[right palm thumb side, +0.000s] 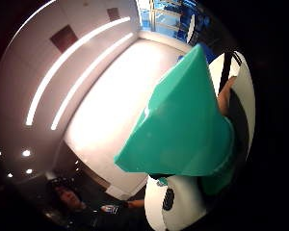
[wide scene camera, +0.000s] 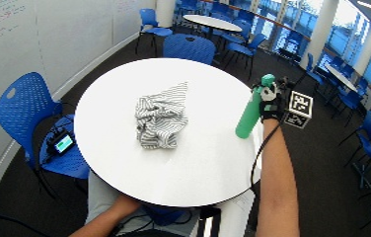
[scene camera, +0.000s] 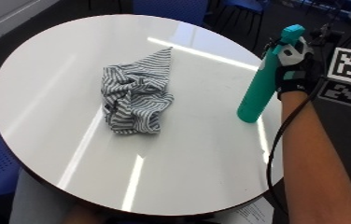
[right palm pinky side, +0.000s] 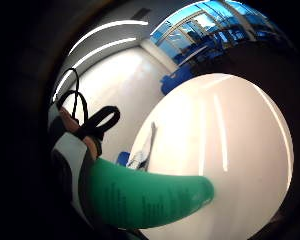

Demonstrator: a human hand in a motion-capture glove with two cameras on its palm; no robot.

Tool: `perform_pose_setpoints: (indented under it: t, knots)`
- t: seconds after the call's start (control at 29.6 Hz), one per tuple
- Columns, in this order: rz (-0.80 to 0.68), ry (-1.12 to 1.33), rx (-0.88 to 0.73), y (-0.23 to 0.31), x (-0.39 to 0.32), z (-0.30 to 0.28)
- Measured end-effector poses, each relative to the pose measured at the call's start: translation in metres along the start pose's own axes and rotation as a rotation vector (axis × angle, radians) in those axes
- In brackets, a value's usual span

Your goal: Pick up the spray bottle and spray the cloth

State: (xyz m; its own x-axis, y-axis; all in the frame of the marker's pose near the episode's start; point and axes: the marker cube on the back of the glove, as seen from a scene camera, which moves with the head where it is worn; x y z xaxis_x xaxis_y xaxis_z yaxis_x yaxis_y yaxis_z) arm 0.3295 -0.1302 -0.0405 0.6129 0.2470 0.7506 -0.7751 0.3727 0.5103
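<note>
Gloved right hand (scene camera: 297, 74) around spray bottle (scene camera: 259, 93)

**Cloth mid-counter, bottle at the right edge**

The cloth (scene camera: 136, 95) is lying crumpled on the counter (scene camera: 51, 74), a little left of its middle. The spray bottle (scene camera: 267, 77) is standing to the right of the cloth, well apart from it, its base sitting at the counter's right edge and its body leaning slightly. The right hand (scene camera: 297, 70) is wrapping its grip round the bottle's upper part from the right, with the forearm running back toward the near right. A chair (wide scene camera: 24, 106) is standing left of the counter, and another chair (wide scene camera: 189, 48) is sitting behind its far edge.
</note>
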Motion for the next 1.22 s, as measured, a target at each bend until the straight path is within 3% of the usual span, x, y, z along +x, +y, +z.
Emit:
perform_pose_setpoints:
  t: [0.24,0.41,1.22]
  knots:
    - [0.004,0.062,0.018,0.021,0.007,0.018]
    - [-0.080,0.179,0.001,0.034,-0.003,0.034]
    - [-0.902,0.861,-0.014,0.075,-0.129,0.136]
